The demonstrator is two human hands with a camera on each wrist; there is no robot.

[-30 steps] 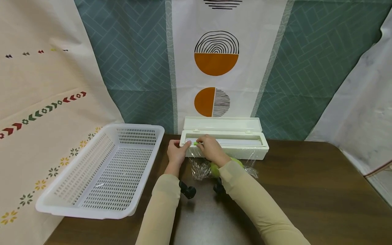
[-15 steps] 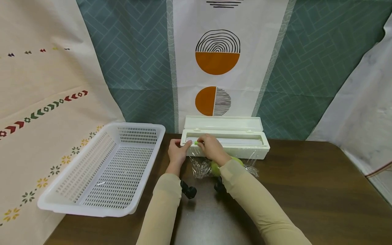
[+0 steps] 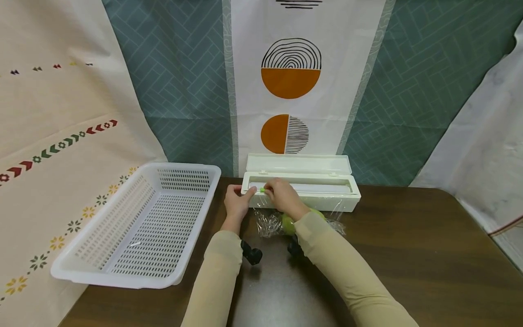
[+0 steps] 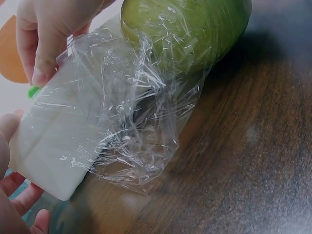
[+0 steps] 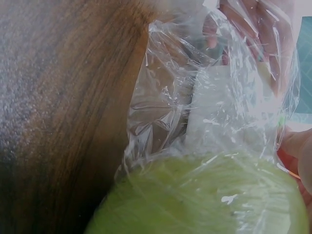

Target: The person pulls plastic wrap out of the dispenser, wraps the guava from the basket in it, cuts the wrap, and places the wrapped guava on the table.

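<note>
A white cling film dispenser (image 3: 314,203) lies at the back of the table, its lid raised and a roll inside. My left hand (image 3: 236,205) grips its left end, thumb on top and fingers round the side. With thumb and fingers, my right hand (image 3: 283,196) pinches the small green slide cutter (image 3: 263,190) on the front edge, near the left end. Clear cling film (image 4: 141,112) hangs crumpled over the front of the dispenser. A large green fruit (image 4: 187,31) sits under the film in front, partly hidden by my right wrist in the head view; its exact kind is unclear.
To the left stands a white perforated plastic basket (image 3: 200,227) with a small white piece (image 3: 135,244) inside. Patterned cloths (image 3: 188,86) hang behind and beside the dark wooden table (image 3: 408,245). Black wrist-camera mounts (image 3: 252,255) stick out under the sleeves.
The head view has shifted slightly. Both hands keep their places, left on the dispenser's end and right on the slide cutter.
</note>
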